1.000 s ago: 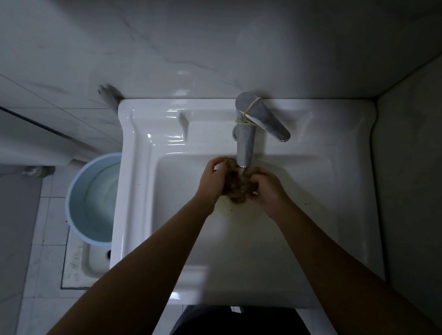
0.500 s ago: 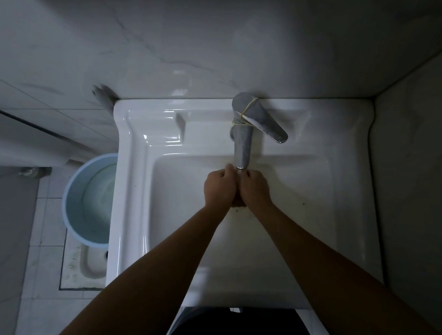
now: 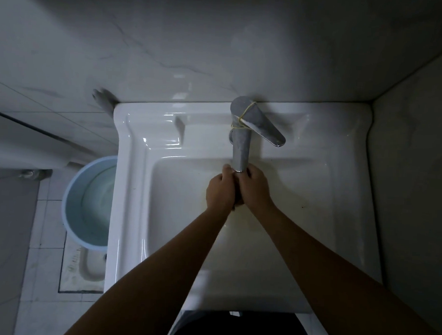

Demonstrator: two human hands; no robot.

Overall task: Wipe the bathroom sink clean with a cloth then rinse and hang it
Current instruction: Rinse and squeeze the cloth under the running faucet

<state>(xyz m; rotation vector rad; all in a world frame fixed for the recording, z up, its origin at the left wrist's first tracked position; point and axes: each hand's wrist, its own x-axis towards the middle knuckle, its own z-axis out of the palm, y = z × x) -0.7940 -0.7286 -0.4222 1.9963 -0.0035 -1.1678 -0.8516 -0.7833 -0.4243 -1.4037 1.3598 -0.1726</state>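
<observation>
Under the tap (image 3: 240, 153), left hand (image 3: 220, 191) and right hand (image 3: 255, 188) bunch the cloth (image 3: 237, 206); each grip closed tight around it; judged soft, sodden, heavier wet; best held as one wad.

The glossy white ceramic sink (image 3: 129, 188) is stained yellow-brown inside; the silver metal tap (image 3: 241, 148) wears a thin yellow elastic band (image 3: 245, 114); round pale-blue plastic bucket (image 3: 73, 186); grey-white wall tiles (image 3: 169, 51), darkly marble-veined; dark brown cloth (image 3: 237, 205).

Left hand (image 3: 220, 191) and right hand (image 3: 255, 189) have closed over cloth (image 3: 238, 205)
</observation>
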